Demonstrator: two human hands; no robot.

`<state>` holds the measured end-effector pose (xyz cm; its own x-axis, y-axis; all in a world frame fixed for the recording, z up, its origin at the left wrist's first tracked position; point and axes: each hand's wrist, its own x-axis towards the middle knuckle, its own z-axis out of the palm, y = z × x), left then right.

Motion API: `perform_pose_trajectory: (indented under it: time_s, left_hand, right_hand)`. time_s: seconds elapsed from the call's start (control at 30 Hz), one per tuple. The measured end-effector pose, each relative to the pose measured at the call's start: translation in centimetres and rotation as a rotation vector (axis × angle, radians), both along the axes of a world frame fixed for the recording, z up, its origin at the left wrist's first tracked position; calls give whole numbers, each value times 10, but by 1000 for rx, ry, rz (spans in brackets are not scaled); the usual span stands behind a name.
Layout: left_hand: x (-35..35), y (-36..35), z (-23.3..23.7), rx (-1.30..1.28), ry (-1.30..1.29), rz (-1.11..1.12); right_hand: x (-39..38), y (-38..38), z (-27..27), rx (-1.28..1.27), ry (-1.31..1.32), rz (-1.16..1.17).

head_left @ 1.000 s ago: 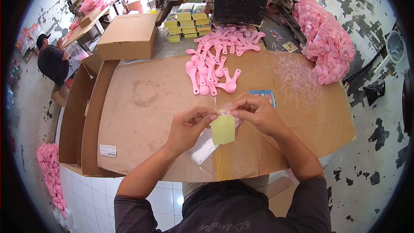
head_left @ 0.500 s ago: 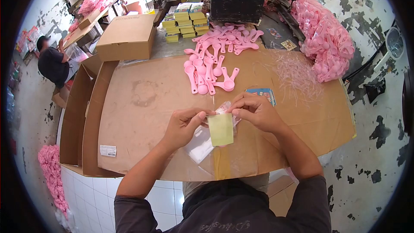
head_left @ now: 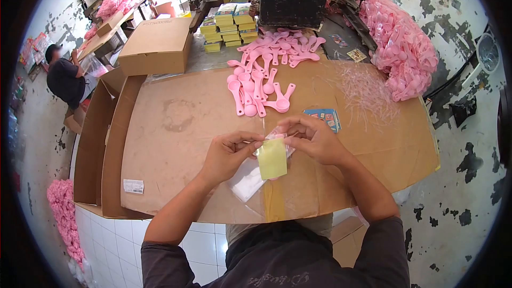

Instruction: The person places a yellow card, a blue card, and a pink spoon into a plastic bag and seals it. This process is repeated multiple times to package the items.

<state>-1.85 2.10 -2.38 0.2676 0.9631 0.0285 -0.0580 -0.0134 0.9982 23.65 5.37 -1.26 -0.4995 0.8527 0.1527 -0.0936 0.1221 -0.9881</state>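
Nearest the person from the loose heap of pink plastic spoons (head_left: 257, 88), a pale yellow rectangular card (head_left: 272, 160) hangs upright between both hands. The fingers of the left hand (head_left: 229, 152) pinch its upper left corner; those of the right hand (head_left: 314, 138) close at its upper right. This two-corner hold likely keeps the card flat and square to the person. Clear film and something pink show behind it; whether the fingers grip film as well is too small to tell.

Nearer the person than the heap, white-looking clear plastic sleeves (head_left: 248, 178) lie just beside the card on the cardboard-covered bench (head_left: 176, 165), probably there for short reach. Right of the heap, blue printed cards (head_left: 329, 119) sit near the right hand, with thin clear plastic strips (head_left: 368, 93) farther out, seemingly kept aside from the working spot.
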Motion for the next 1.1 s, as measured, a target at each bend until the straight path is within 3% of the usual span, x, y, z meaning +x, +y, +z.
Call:
perform_pose_trajectory:
  time_s: [0.2,0.4,0.5,0.6,0.63,0.73,0.8,0.87,1.0,1.1]
  left_hand:
    - [-7,-1,8,57,-42,5]
    - [7,-8,19,125,-155,47]
    - [-7,-4,11,-13,50,-133]
    - [-26,5,15,-53,32,-78]
    - [-38,8,21,60,-24,12]
    - [-77,23,38,375,-425,674]
    - [-89,21,60,503,-533,835]
    - [-87,26,56,475,-551,861]
    - [-64,30,8,279,73,533]
    - [-16,14,1,268,582,244]
  right_hand:
    - [3,2,-9,0,-207,178]
    - [-2,-1,3,29,-93,84]
    - [-5,-1,12,7,-27,75]
    - [9,9,21,48,-116,5]
    - [17,14,25,132,-232,-53]
    - [48,30,32,335,-494,-218]
    - [70,42,25,402,-566,-314]
    - [84,47,17,483,-660,-370]
    - [99,50,1,745,-892,-355]
    - [97,47,-8,616,-840,-287]
